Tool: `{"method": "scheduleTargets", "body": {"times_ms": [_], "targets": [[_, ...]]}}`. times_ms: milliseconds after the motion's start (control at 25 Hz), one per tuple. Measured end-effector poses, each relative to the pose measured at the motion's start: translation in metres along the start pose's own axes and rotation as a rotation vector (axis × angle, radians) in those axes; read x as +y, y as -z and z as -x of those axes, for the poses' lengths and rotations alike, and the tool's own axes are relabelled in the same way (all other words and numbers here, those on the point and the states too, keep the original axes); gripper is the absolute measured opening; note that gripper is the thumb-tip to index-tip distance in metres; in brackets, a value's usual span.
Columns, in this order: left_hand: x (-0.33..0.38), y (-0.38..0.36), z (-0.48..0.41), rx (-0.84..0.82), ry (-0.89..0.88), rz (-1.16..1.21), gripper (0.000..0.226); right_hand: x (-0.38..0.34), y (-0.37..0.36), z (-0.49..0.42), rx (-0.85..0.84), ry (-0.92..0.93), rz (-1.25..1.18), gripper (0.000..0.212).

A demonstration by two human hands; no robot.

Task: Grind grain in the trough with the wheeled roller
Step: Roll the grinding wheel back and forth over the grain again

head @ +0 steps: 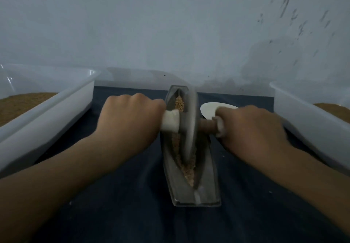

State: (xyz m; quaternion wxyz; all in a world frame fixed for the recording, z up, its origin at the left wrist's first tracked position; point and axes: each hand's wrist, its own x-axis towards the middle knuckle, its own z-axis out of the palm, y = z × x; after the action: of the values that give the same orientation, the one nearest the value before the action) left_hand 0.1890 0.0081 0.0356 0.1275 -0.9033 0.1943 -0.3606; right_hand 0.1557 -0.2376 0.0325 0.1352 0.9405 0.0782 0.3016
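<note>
Roller (187, 121) in trough (206, 182); both hands' fingers apparently clenched round axle handles.

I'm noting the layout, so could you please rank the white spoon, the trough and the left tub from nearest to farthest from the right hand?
From the right hand:
1. White spoon, just beyond its knuckles.
2. Trough, at centre.
3. Left tub, far across.

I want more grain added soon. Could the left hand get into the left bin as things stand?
Probably yes: the left bin sits open-topped right beside the left hand, nothing between, but that hand must first release the roller handle.
</note>
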Motion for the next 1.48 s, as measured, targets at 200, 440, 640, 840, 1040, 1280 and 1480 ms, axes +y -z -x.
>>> {"method": "scheduleTargets", "body": {"times_ms": [200,440,640,840,1040,1280,1480], "targets": [[0.001,-0.053,-0.046,-0.122,0.307,0.152,0.009,-0.015,-0.025,-0.087,0.016,-0.049,0.044,0.004],[-0.006,0.001,0.013,0.058,-0.016,0.054,0.035,0.002,0.004,0.002,0.081,0.059,-0.069,0.035],[0.002,-0.006,0.003,-0.032,0.061,-0.013,0.033,0.002,-0.016,-0.009,0.135,0.032,-0.038,0.032],[0.002,-0.037,-0.075,-0.227,0.213,0.033,0.01,-0.007,-0.047,-0.095,-0.078,-0.169,-0.098,0.011],[0.002,-0.001,-0.004,-0.004,0.0,-0.029,0.028,0.002,-0.015,-0.004,0.063,-0.026,-0.103,0.015],[0.002,0.006,0.004,-0.11,0.011,-0.092,0.036,0.008,-0.012,-0.001,0.094,0.031,-0.052,0.026],[0.004,-0.029,-0.086,-0.142,0.075,-0.107,0.011,-0.003,-0.059,-0.078,-0.118,-0.254,-0.266,0.01]]}}
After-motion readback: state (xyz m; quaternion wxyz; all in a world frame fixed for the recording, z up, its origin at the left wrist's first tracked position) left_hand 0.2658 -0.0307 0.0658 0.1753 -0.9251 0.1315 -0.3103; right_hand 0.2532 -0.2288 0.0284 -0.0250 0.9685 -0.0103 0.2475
